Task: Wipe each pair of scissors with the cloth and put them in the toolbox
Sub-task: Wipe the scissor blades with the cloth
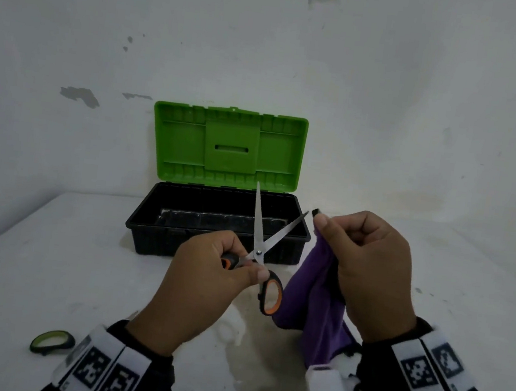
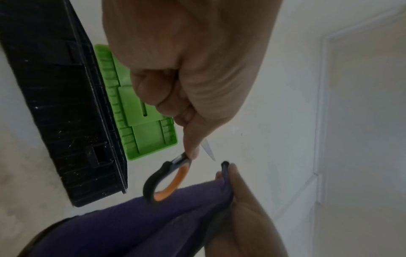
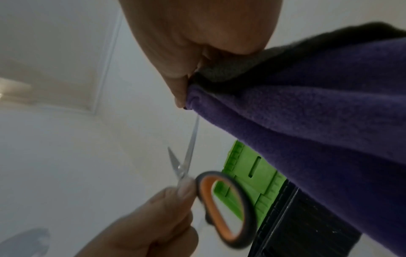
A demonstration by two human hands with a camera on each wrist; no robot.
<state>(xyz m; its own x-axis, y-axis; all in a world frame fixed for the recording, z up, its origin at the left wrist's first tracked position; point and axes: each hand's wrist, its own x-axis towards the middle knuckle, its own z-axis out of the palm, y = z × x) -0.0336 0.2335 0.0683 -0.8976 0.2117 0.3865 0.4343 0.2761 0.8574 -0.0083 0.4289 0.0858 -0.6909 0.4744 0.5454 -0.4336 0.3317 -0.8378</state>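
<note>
My left hand (image 1: 236,265) grips orange-and-black scissors (image 1: 258,253) near the pivot, blades spread apart and pointing up toward the toolbox; the scissors (image 2: 169,179) and scissors (image 3: 224,207) show in both wrist views too. My right hand (image 1: 327,227) pinches a purple cloth (image 1: 312,298) just right of the right blade tip; in the right wrist view the cloth (image 3: 307,130) touches that blade's tip. The cloth (image 2: 131,222) hangs down from the fingers. Behind the hands stands the toolbox (image 1: 215,222), black tray open, green lid (image 1: 228,147) upright.
A green-and-black scissor handle (image 1: 52,341) lies on the white table (image 1: 49,268) at the front left, partly hidden by my left wrist. A white wall rises right behind the toolbox. The toolbox tray looks dark inside.
</note>
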